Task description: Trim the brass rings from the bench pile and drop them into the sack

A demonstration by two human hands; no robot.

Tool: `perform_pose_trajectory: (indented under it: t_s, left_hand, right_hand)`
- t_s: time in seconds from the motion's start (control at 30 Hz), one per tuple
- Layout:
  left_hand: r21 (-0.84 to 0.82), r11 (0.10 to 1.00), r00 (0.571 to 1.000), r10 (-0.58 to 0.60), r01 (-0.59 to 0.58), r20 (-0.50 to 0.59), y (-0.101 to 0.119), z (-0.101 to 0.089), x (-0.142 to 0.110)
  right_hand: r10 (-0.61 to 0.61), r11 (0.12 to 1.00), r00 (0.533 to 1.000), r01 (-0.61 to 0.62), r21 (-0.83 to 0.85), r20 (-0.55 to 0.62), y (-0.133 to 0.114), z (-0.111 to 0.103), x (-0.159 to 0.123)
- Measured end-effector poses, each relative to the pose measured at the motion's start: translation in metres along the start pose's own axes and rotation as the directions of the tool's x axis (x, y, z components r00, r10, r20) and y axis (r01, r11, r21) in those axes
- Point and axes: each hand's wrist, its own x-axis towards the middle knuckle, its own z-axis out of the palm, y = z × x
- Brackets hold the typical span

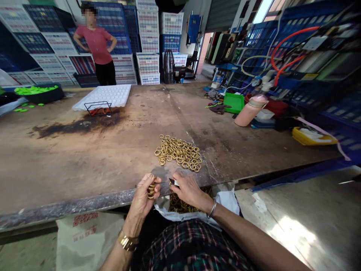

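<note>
My left hand [144, 195] grips a short stack of brass rings [151, 190] at the near edge of the worn table [70, 165]. My right hand [188, 188] pinches a small dark blade [172, 181] close beside that stack. Just beyond both hands, a loose pile of brass rings [179, 152] lies on the table. Below the table edge, a white bag [225, 201] on my lap holds more rings [180, 206], partly hidden by my right wrist.
A person in a red top [97, 47] stands at the table's far side. A white moulded tray [105, 96], a wire basket [97, 108] and a black tub of green parts [35, 92] sit far left. A pink bottle [249, 111], a green box [234, 102] and a yellow tray [311, 136] sit right.
</note>
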Motion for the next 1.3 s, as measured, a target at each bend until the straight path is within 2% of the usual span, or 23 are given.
perform_pose_trajectory:
  t_s: [0.23, 0.4, 0.5, 0.6, 0.67, 0.8, 0.9, 0.97, 1.03, 1.13, 1.2, 1.23, 1.3]
  left_hand:
    - [-0.101, 0.986, 0.992, -0.13, 0.129, 0.001, 0.0, 0.003, 0.004]
    - [-0.086, 0.985, 0.989, -0.151, 0.151, 0.008, -0.007, 0.007, 0.008]
    - [0.028, 0.994, 0.994, -0.103, 0.102, 0.021, -0.012, 0.013, 0.009]
    - [0.223, 0.975, 1.0, 0.004, -0.005, 0.006, -0.018, 0.018, 0.01]
    - [0.32, 0.947, 0.999, 0.032, -0.034, 0.014, -0.021, 0.021, 0.011]
    - [0.42, 0.906, 0.999, 0.034, -0.042, 0.026, -0.025, 0.023, 0.013]
    - [0.456, 0.887, 0.998, 0.069, -0.065, 0.007, -0.026, 0.023, 0.014]
    - [0.49, 0.866, 0.994, 0.109, -0.101, 0.012, -0.027, 0.022, 0.015]
    - [0.554, 0.814, 0.982, 0.183, -0.174, 0.038, -0.028, 0.021, 0.015]
    - [0.633, 0.729, 0.96, 0.263, -0.26, 0.091, -0.029, 0.019, 0.015]
    - [0.636, 0.728, 0.962, 0.259, -0.255, 0.089, -0.03, 0.019, 0.015]
    - [0.625, 0.744, 0.968, 0.238, -0.235, 0.081, -0.03, 0.019, 0.015]
    - [0.594, 0.782, 0.982, 0.176, -0.186, 0.075, -0.03, 0.019, 0.015]
  right_hand:
    - [0.035, 0.992, 0.998, -0.028, 0.127, -0.049, 0.006, 0.004, 0.007]
    - [0.106, 0.902, 0.986, -0.041, 0.429, -0.13, 0.011, -0.003, 0.023]
    - [0.108, 0.832, 0.979, 0.005, 0.554, -0.171, 0.01, -0.009, 0.028]
    - [0.082, 0.821, 0.982, 0.029, 0.57, -0.169, 0.008, -0.013, 0.027]
    - [0.062, 0.826, 0.985, 0.04, 0.563, -0.162, 0.005, -0.014, 0.027]
    - [0.063, 0.823, 0.985, 0.039, 0.566, -0.159, 0.0, -0.015, 0.026]
    - [0.11, 0.812, 0.98, 0.008, 0.584, -0.166, -0.002, -0.018, 0.027]
    - [0.163, 0.786, 0.977, -0.043, 0.617, -0.14, -0.003, -0.019, 0.026]
    - [0.207, 0.723, 0.977, -0.115, 0.681, -0.055, -0.002, -0.019, 0.026]
    - [0.215, 0.544, 0.96, -0.27, 0.794, 0.179, 0.0, -0.016, 0.025]
    - [0.201, 0.436, 0.939, -0.339, 0.834, 0.277, 0.001, -0.015, 0.026]
    - [0.207, 0.415, 0.939, -0.338, 0.844, 0.274, 0.001, -0.015, 0.027]
    - [0.234, 0.454, 0.954, -0.277, 0.847, 0.186, 0.001, -0.015, 0.028]
